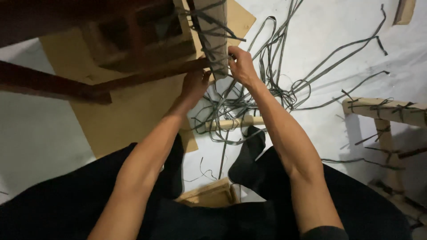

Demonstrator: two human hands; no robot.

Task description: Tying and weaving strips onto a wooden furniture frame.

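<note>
My left hand [195, 85] grips the lower end of a pale wooden post [212, 31] of a furniture frame, from the left side. My right hand [241, 66] pinches dark green flat strips [209, 20] that wrap around the same post, from the right. Several more loose strips [284, 84] trail from the post across the white floor in a tangle. I sit low, with my dark-trousered legs and a black sock [249, 153] below my arms.
A dark wooden frame [66, 86] stands at the left over a sheet of brown cardboard [129, 120]. Another pale wooden frame [387, 111] with strips tied on it stands at the right. A wooden dowel [235, 122] lies under the strips, and a low wooden stool [209, 195] sits between my legs.
</note>
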